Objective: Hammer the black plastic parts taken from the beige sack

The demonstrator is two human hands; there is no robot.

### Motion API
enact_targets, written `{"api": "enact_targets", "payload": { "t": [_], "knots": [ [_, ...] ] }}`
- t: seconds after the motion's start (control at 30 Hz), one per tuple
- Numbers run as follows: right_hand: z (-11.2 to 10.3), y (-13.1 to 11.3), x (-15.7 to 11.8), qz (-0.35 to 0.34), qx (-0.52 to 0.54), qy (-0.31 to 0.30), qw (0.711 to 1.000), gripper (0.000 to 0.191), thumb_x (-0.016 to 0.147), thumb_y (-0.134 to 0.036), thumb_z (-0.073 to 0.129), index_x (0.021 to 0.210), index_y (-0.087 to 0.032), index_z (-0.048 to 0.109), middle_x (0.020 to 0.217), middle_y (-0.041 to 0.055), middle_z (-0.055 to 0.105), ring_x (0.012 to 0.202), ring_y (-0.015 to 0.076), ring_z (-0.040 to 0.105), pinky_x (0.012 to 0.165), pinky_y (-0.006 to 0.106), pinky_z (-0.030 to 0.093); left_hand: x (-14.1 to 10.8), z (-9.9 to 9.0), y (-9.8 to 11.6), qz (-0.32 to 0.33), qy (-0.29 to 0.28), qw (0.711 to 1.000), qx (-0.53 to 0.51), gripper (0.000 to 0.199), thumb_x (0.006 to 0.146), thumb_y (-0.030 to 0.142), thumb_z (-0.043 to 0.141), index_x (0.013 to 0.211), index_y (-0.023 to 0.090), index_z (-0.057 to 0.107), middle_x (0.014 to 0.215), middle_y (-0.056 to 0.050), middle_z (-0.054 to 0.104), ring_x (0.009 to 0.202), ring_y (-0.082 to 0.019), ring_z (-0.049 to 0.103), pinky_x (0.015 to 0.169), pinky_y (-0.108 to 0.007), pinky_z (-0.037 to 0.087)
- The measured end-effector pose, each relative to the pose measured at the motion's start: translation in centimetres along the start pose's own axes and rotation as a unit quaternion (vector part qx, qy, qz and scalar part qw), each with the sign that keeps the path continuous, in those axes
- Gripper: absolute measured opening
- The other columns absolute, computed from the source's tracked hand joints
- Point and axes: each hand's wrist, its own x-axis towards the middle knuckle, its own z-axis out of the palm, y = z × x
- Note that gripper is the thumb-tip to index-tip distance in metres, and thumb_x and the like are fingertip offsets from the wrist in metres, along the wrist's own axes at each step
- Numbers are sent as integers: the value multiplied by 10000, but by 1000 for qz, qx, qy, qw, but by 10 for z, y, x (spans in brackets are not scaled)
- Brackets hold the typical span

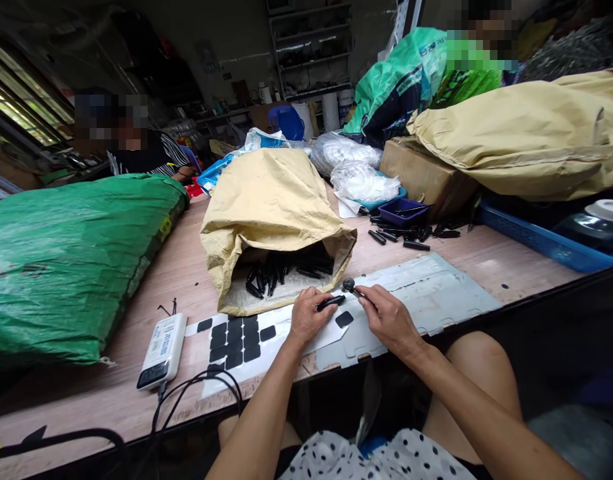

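Note:
My left hand [307, 315] is closed on a black tube-like piece [331, 303], which points to the right. Beside it, my right hand [390, 317] pinches a thin piece with a round dark head [349, 285]. Below the two hands lies a single dark rounded square [344, 319], at the edge of a white sheet. More black rounded squares [235, 343] sit in rows on white backing to the left. Just behind my hands, an open tan sack [271, 200] lies on its side with several black tubes [270, 277] in its mouth.
A white power bank [162, 350] with black cables stands left, near a big green sack [71, 260]. Loose black pieces [416, 245], a purple tray [402, 211], a cardboard box [421, 175] and a blue tray [531, 235] are to the right. Two people sit across the table.

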Motion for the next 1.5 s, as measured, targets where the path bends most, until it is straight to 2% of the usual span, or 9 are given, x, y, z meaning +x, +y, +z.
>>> {"api": "enact_targets", "payload": {
  "t": [0.23, 0.37, 0.53, 0.6, 0.7, 0.83, 0.93, 1.07, 1.5],
  "knots": [
    [6, -9, -5, -24, -72, -36, 996, 342, 1027, -250, 392, 1242, -219, 656, 1009, 83, 686, 994, 208, 642, 905, 321, 508, 0, 0, 1, 1, 7, 1000, 11, 229, 849, 294, 756, 1075, 283, 795, 897, -23, 664, 945, -219, 602, 890, -361, 470],
    [6, -15, -2, -28, -85, -27, 996, 341, 1038, -263, 389, 1249, -213, 651, 1023, 84, 680, 995, 203, 643, 909, 305, 507, 0, 0, 1, 7, 8, 1000, 7, 216, 852, 271, 755, 1065, 263, 793, 896, -24, 658, 939, -214, 595, 883, -353, 465],
    [16, -24, -5, -50, -89, -38, 994, 335, 1035, -245, 406, 1258, -206, 652, 1017, 77, 682, 989, 196, 639, 897, 292, 506, -1, -1, 3, 9, 8, 1000, 24, 66, 866, 257, 732, 903, 236, 783, 851, -19, 623, 891, -202, 567, 837, -336, 452],
    [18, -24, -6, -42, -92, -43, 994, 328, 1028, -231, 413, 1245, -208, 658, 1005, 69, 684, 981, 190, 640, 890, 285, 503, -1, -1, 3, 8, 7, 1000, 23, 75, 863, 258, 732, 914, 239, 784, 841, -17, 616, 885, -202, 564, 832, -334, 452],
    [11, -16, -4, -26, -92, -27, 995, 324, 1026, -249, 419, 1245, -220, 656, 1027, 69, 692, 988, 189, 640, 887, 287, 495, -1, 0, 2, 2, 6, 1000, 12, 180, 845, 269, 748, 1021, 258, 788, 877, -19, 635, 918, -211, 578, 865, -347, 460],
    [-9, 8, 7, -1, -150, 7, 989, 323, 1020, -265, 432, 1239, -216, 664, 1032, 71, 691, 1007, 203, 622, 880, 293, 465, 0, -1, 3, -6, 1, 1000, 10, 216, 817, 265, 763, 1032, 257, 787, 892, -25, 651, 959, -229, 589, 888, -361, 463],
    [-18, 31, 16, 21, -216, -1, 976, 301, 993, -241, 467, 1198, -216, 686, 990, 68, 677, 986, 212, 595, 860, 304, 432, 0, -2, 5, -12, -4, 1000, 11, 197, 799, 238, 764, 996, 242, 773, 899, -24, 659, 960, -231, 589, 879, -362, 463],
    [-15, 55, 24, 43, -271, -20, 961, 269, 954, -223, 517, 1149, -215, 703, 979, 75, 666, 945, 219, 553, 810, 320, 382, 1, -5, 7, -18, -8, 1000, 5, 163, 790, 219, 753, 952, 235, 737, 913, -18, 660, 946, -225, 591, 859, -351, 463],
    [-6, 52, 24, 59, -333, -9, 941, 242, 968, -294, 499, 1086, -194, 684, 989, 92, 614, 941, 233, 491, 754, 337, 293, 0, -7, 7, -11, -7, 1000, -20, 194, 767, 170, 718, 949, 235, 703, 913, -12, 626, 934, -219, 576, 866, -346, 462]
  ]
}}
